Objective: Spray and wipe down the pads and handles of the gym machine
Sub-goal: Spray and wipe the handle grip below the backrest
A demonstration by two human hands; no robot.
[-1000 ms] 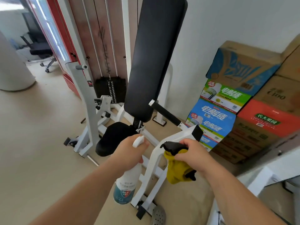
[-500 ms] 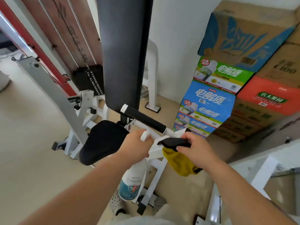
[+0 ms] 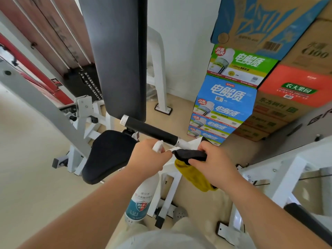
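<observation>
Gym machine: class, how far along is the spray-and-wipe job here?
Done: nothing shows as wiped; no wet marks can be told on the back pad or seat pad. In hand: the left hand grips the spray bottle, the right hand holds the cloth just beside the black handle. Left: seemingly that handle and both pads.

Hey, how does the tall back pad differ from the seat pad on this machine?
The back pad is long and rectangular; the seat pad is short and rounded. The back pad stands nearly upright; the seat pad lies low, facing up. Both are black padding.
</observation>
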